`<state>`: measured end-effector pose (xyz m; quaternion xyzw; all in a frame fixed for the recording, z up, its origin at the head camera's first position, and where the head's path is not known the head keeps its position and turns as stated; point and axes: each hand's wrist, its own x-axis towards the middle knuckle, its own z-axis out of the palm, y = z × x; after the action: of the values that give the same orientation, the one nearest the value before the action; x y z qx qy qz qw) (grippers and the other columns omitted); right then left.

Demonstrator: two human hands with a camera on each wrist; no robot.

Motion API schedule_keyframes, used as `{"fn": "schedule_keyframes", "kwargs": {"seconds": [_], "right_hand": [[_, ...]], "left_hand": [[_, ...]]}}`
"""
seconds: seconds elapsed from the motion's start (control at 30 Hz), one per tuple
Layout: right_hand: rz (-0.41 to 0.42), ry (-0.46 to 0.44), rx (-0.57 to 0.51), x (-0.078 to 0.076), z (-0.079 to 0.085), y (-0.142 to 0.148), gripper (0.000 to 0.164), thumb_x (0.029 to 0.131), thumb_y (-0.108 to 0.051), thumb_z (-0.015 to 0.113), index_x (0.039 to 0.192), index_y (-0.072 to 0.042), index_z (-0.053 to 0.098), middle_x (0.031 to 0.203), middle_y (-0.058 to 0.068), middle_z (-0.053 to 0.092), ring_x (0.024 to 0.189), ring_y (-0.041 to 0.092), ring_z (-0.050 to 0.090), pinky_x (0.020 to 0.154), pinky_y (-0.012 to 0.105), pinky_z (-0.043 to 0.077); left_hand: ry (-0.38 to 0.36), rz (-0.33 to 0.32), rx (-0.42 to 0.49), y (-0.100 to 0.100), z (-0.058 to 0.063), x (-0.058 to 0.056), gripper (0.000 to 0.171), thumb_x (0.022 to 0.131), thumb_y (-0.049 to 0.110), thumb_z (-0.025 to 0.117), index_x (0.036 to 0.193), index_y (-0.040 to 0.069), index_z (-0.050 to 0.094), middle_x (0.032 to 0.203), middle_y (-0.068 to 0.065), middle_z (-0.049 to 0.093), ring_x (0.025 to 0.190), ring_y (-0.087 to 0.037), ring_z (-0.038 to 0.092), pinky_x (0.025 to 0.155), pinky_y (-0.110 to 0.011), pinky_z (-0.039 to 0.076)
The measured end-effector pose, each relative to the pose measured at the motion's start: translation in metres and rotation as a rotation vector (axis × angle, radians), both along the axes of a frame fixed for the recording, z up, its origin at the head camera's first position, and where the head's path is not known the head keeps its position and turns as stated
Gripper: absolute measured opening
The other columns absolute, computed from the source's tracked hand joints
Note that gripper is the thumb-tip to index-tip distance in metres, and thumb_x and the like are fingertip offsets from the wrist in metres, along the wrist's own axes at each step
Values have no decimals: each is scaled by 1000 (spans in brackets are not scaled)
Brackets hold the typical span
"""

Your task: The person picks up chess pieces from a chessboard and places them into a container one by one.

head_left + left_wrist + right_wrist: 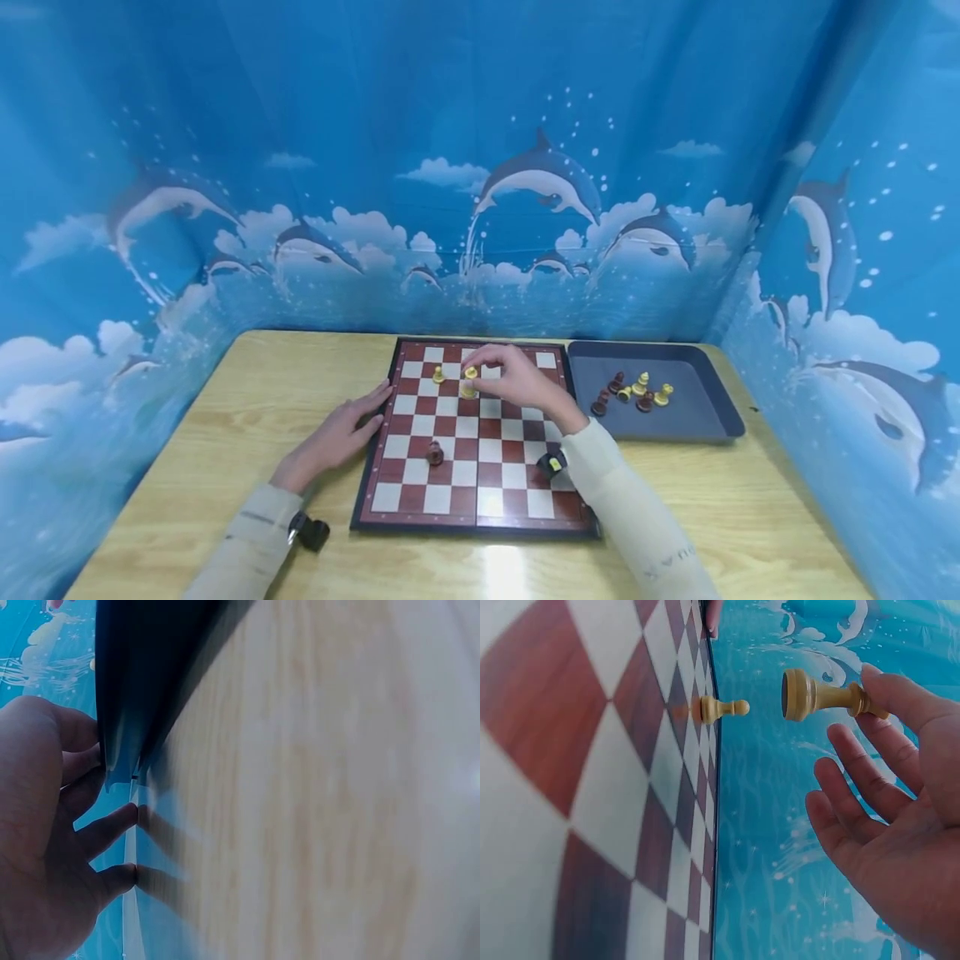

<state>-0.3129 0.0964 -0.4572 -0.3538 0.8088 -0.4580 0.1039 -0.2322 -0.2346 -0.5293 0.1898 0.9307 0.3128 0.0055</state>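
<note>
My right hand pinches a pale yellow chess piece by its upper end, between thumb and fingers. In the right wrist view its base hangs apart from the chessboard; the fingers cover its top, so its kind is unclear. A yellow pawn stands on the board just left of it. Nearer to me on the board is a dark brown chess piece. The left hand touches the board's left edge with spread fingers, which the left wrist view shows against the dark side of the board.
A dark grey tray sits right of the board, with several yellow and brown chess pieces lying or standing in it. Both rest on a wooden table. A blue curtain with dolphins hangs behind and at the sides.
</note>
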Motion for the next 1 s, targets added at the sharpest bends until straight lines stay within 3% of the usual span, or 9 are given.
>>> {"fn": "schedule_keyframes", "kwargs": {"seconds": [0.1,0.2,0.3,0.5,0.8,1.0], "right_hand": [[10,-10,-3,2,-4,5,24,96,-16,72,118,-6,74,129,13,67,117,24,62,91,56,53],[10,-40,-3,5,-6,11,25,97,-16,71,119,-4,73,131,17,66,120,26,61,97,56,53],[-20,-58,5,8,-8,18,24,97,-17,71,119,-7,73,130,13,66,122,25,60,104,55,51],[-66,-38,-10,11,-8,31,21,96,-24,73,116,-17,75,124,1,69,117,21,62,101,52,53],[-122,-7,10,26,-8,61,26,98,-16,70,120,-4,72,124,10,70,117,30,63,103,58,51],[-183,-24,5,32,1,78,25,96,-18,72,119,-8,74,126,10,70,119,30,64,99,56,54]], "left_hand": [[1,4,-5,-1,0,0,54,108,22,49,157,6,34,166,-15,27,147,-44,34,118,-71,21],[-17,13,-8,-1,-1,1,54,108,22,48,158,7,33,166,-14,26,148,-43,33,118,-70,21],[-28,10,-11,0,-1,3,54,108,24,47,158,8,33,167,-14,26,148,-43,33,118,-70,21],[-27,15,-5,2,-1,1,54,109,25,46,159,8,32,167,-13,25,149,-43,32,119,-70,20],[-18,2,5,1,-2,1,54,109,25,47,158,7,33,166,-15,26,148,-44,32,119,-70,19],[9,-5,13,1,0,1,54,108,22,48,157,5,34,165,-17,27,147,-46,33,118,-72,19]]}}
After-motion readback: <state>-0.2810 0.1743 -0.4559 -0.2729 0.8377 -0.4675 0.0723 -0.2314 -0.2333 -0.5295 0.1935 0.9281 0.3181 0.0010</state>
